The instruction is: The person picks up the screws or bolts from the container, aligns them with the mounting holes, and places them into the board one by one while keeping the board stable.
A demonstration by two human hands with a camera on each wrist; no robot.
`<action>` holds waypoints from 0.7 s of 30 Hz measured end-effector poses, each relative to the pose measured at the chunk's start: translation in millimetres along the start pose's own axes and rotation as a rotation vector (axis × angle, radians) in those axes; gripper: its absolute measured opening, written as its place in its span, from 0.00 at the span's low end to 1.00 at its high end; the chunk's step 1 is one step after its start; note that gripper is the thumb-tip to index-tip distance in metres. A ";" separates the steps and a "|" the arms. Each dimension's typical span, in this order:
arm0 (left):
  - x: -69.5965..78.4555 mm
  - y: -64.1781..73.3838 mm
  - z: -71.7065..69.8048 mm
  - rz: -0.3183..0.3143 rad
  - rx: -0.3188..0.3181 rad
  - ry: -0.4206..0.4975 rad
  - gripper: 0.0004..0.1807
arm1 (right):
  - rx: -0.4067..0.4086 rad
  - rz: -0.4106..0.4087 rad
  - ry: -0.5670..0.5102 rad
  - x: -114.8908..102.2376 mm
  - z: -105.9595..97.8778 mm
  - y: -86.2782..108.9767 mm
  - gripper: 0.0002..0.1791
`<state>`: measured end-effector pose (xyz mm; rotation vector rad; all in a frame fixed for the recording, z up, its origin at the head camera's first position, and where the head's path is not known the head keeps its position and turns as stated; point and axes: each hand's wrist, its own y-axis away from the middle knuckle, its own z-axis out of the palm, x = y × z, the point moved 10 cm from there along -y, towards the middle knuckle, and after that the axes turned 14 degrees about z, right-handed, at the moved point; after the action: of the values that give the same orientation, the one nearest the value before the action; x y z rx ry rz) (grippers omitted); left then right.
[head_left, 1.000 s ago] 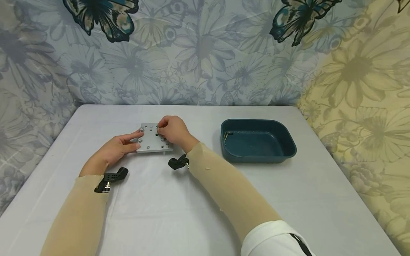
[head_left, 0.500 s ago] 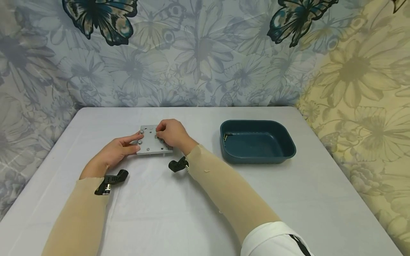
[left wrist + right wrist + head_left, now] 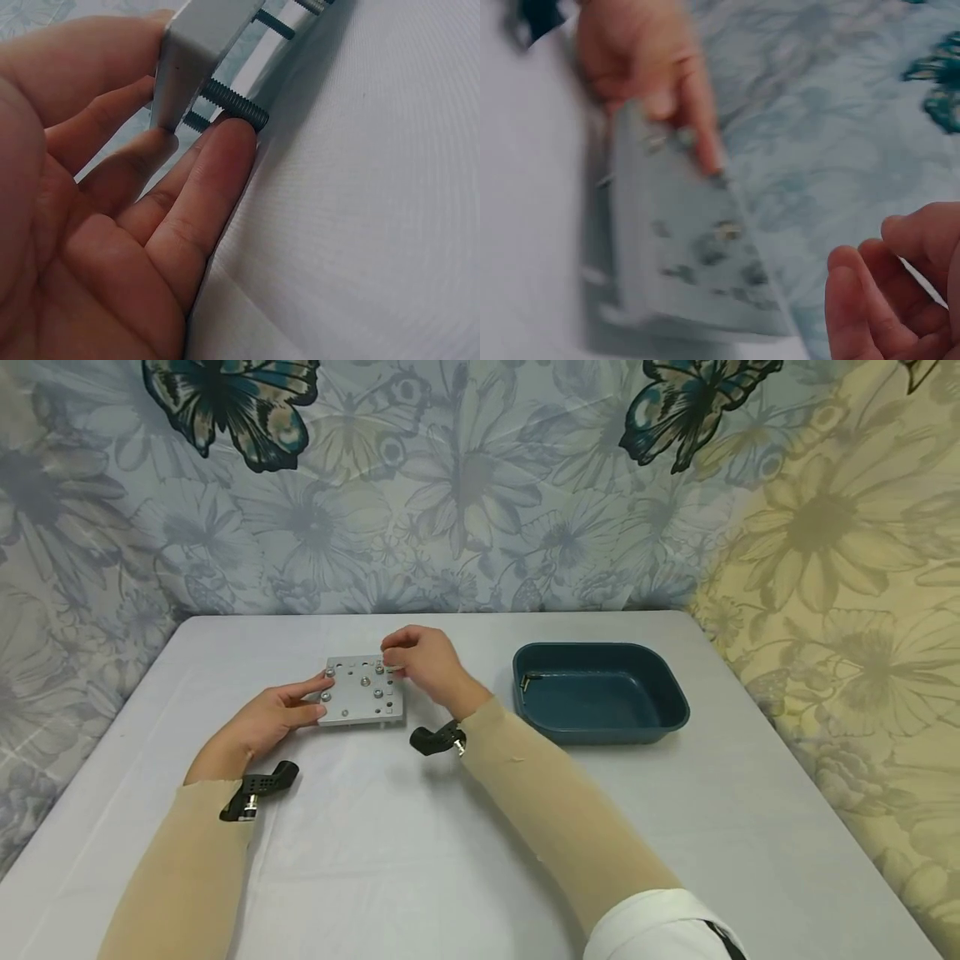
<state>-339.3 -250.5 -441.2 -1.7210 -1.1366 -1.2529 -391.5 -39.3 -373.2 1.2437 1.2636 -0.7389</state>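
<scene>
My left hand (image 3: pixel 262 718) grips the left edge of a square silvery metal plate (image 3: pixel 348 703), thumb and fingers on its top and underside. Several bolt heads and small holes dot the top, among them a bolt head (image 3: pixel 365 681) near the middle. Underneath, threaded bolt shanks stick out; in the left wrist view one finger touches a thick bolt (image 3: pixel 236 103). Off the plate's far right corner hovers my right hand (image 3: pixel 429 662), its fingers loosely bent. The right wrist view shows those fingers (image 3: pixel 847 292) apart from the plate, with nothing visible between them.
To the right stands a dark teal plastic tub (image 3: pixel 600 735), with a small brass-coloured piece (image 3: pixel 527 682) at its left end. White cloth (image 3: pixel 390 843) covers the table. A flowered fabric (image 3: pixel 480 510) hangs behind. Black camera mounts (image 3: pixel 435 741) jut from both wrists.
My right hand has come away from the plate's top, moving right and back, uncovering the bolt heads on its right half. The left hand keeps its grip on the plate.
</scene>
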 end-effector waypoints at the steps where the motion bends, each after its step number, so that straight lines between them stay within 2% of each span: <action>1: 0.2 0.1 0.3 0.002 -0.001 -0.003 0.34 | -0.015 0.001 -0.083 -2.2 -10.8 3.7 0.10; 3: 0.2 0.3 0.6 0.004 -0.002 -0.001 0.35 | -0.040 0.008 -0.219 -7.6 -35.0 14.3 0.13; 5: 0.1 0.6 0.3 0.009 -0.002 0.002 0.35 | -0.048 0.022 -0.304 -11.9 -62.5 27.6 0.15; 8: -0.4 1.2 -0.3 0.010 -0.003 0.006 0.36 | -0.043 0.029 -0.389 -15.5 -104.5 47.5 0.18; 10: -0.7 2.1 -1.2 0.007 -0.002 -0.003 0.36 | -0.043 0.027 -0.406 -13.9 -129.4 58.2 0.18; 13: -0.5 4.0 -2.1 -0.007 -0.002 -0.038 0.37 | -0.051 0.025 -0.364 -5.4 -158.9 69.9 0.18; 16: -0.5 4.6 -0.9 -0.021 -0.008 -0.058 0.37 | -0.056 0.037 -0.265 9.7 -179.8 77.0 0.20; 21: -0.3 2.1 3.4 -0.027 -0.015 -0.045 0.36 | -0.088 0.100 -0.098 40.7 -195.4 79.5 0.25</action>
<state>-336.3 -248.3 -442.5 -1.7583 -1.1824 -1.2481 -363.8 173.5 -362.4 1.1762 1.1338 -0.6572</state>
